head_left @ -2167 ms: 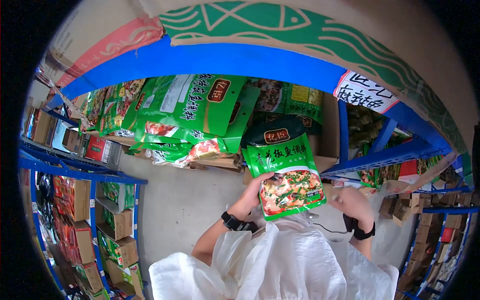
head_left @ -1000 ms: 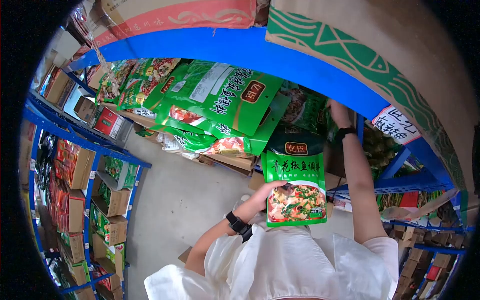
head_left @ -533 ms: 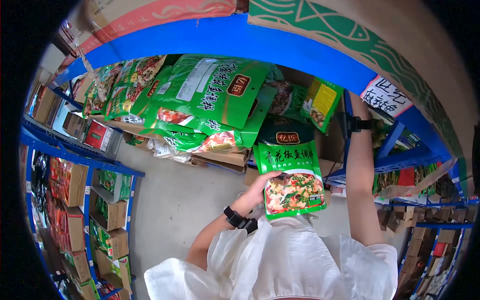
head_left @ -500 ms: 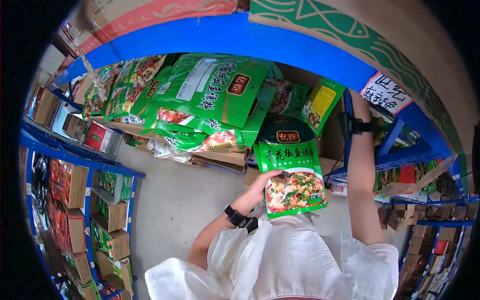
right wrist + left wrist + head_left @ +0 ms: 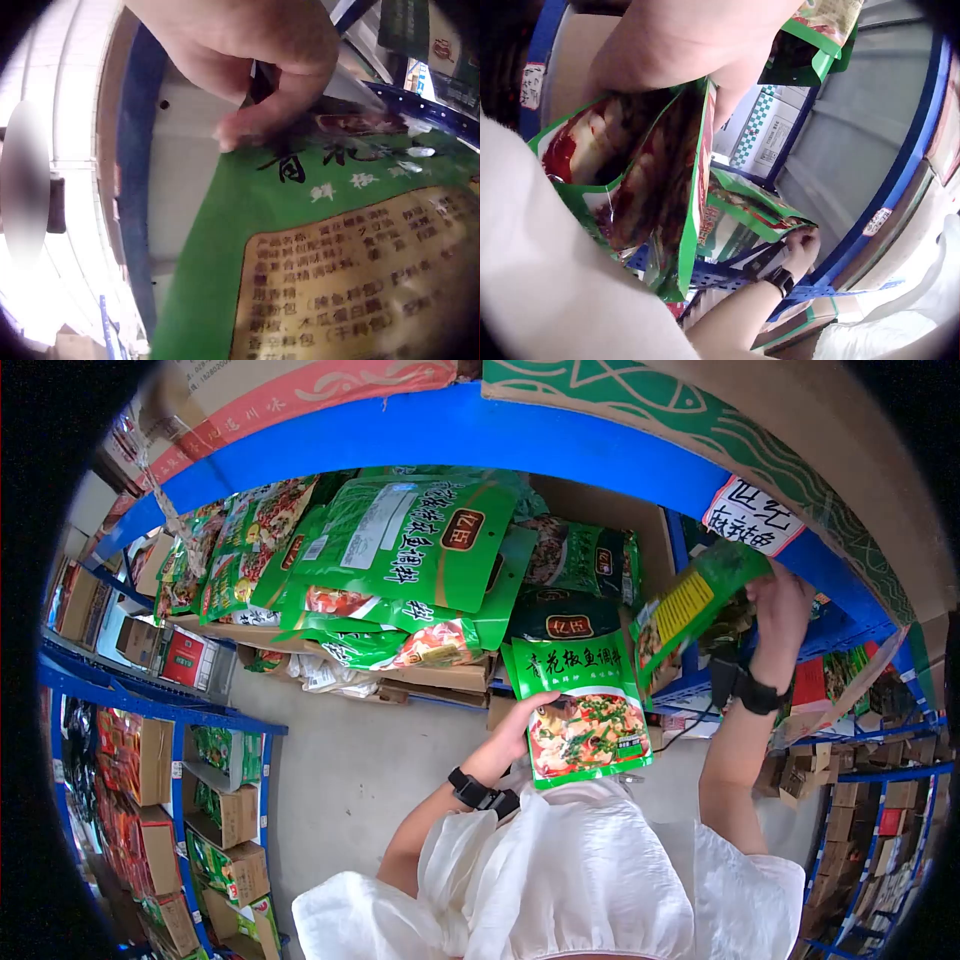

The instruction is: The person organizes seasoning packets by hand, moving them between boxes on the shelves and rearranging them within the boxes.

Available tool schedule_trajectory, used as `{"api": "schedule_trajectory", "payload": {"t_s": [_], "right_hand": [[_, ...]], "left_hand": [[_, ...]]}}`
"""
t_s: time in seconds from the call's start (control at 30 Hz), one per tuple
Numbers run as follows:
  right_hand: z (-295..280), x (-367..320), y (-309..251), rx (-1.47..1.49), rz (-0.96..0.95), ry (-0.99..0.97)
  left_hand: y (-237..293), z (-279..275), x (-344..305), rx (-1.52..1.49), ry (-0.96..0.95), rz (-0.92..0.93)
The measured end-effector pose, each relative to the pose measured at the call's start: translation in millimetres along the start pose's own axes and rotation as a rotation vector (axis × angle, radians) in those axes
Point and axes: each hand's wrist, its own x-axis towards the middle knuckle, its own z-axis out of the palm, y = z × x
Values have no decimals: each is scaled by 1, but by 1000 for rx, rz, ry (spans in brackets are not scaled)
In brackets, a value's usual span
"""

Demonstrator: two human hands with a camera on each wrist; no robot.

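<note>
Currently, the yellow-panel pouch (image 5: 690,610) is pinched at its top edge by the right hand (image 5: 780,600). In the right wrist view the fingertips (image 5: 240,131) are closed on the seal strip, and the printed back is turned to the camera. The pouch hangs tilted in open air, near the blue shelf upright (image 5: 682,575) and apart from the shelf stock.

The front-facing pouch (image 5: 585,710) is gripped at its left edge by the left hand (image 5: 525,725), fingers curled round it. It is held roughly upright at chest height, just below the open carton (image 5: 600,510).

Step in hand, as judged:
- The pinch is narrow and high, so swing and slip are to be expected from a floppy pouch.
- A deeper hold across the seal is advised.
- The lower corner should be kept clear of the upright and of the handwritten label (image 5: 752,518).
- The left grip looks adequate. The food print is left uncovered.

Pose:
- The right arm is raised with the forearm near vertical. The hand is bent over at the wrist strap (image 5: 745,690).
- The left forearm is angled up from a low elbow, with the hand close to the body.
- The pouch stack (image 5: 410,560) under the blue shelf beam (image 5: 450,440) is not touched by either hand.
</note>
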Motion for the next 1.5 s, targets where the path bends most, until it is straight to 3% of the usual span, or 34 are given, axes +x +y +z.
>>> {"api": "schedule_trajectory", "payload": {"t_s": [0.07,0.17,0.23,0.3,0.37,0.47,0.5,0.6,0.73,0.93,1.03,1.07,1.37,1.5], "right_hand": [[-14,-4,-4,107,16,-41],[-3,-30,-1,-83,261,-11],[21,-56,18,89,482,-338],[51,-78,34,117,724,-514],[65,-96,64,228,894,-630],[77,-118,90,297,986,-615],[78,-119,101,328,993,-582],[82,-120,129,430,981,-472],[103,-134,129,420,969,-376],[104,-143,145,369,898,-412],[106,-137,143,322,923,-438],[108,-135,140,295,928,-448],[101,-121,147,171,898,-842],[86,-118,137,-135,499,-1240]], "left_hand": [[0,-1,1,11,-17,13],[0,-3,2,14,-48,14],[0,-1,1,-21,-60,-15],[1,-4,1,14,-32,-6],[1,-7,-3,112,12,87],[-2,-16,2,170,51,257],[-1,-18,4,201,49,294],[-5,-46,20,191,-6,174],[-7,-42,19,45,-8,116],[0,-15,-2,-130,-39,81],[-5,-16,0,176,-49,217],[-3,-10,-2,138,-53,179],[0,2,-4,144,37,213],[0,5,-5,176,60,258]]}}
